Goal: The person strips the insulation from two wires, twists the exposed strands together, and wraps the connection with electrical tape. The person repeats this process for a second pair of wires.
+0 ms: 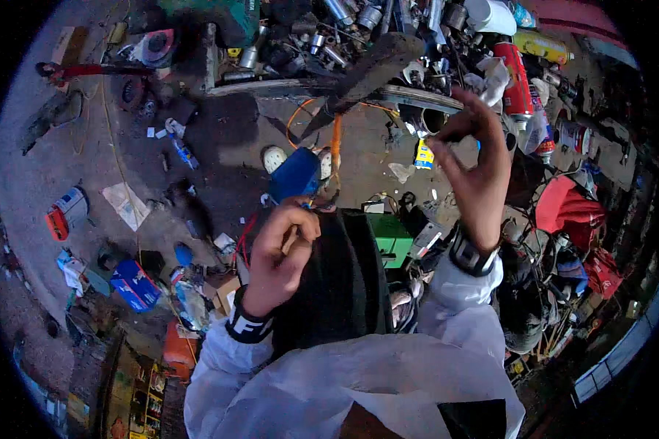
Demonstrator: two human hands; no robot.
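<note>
My left hand (282, 249) is in front of my lap, its fingers curled and thumb pressed in. Whatever is in its grip is too small to make out. My right hand (483, 168) is raised at the right, thumb and forefinger bent together in a pinch. Nothing I can name shows between them. Just beyond my left hand are a blue object (295, 175) and an orange cord-like piece (336, 143) standing upright. A long dark tapered bar (377, 66) reaches from there over the bench edge. A small yellow and blue box (424, 154) lies by my right fingertips.
A bench (271, 86) piled with metal sockets and parts runs along the far side. Red spray can (515, 77) and yellow can (542, 47) lie at its right. A green box (390, 238), red cloth (564, 208) and blue box (135, 285) sit around on the floor.
</note>
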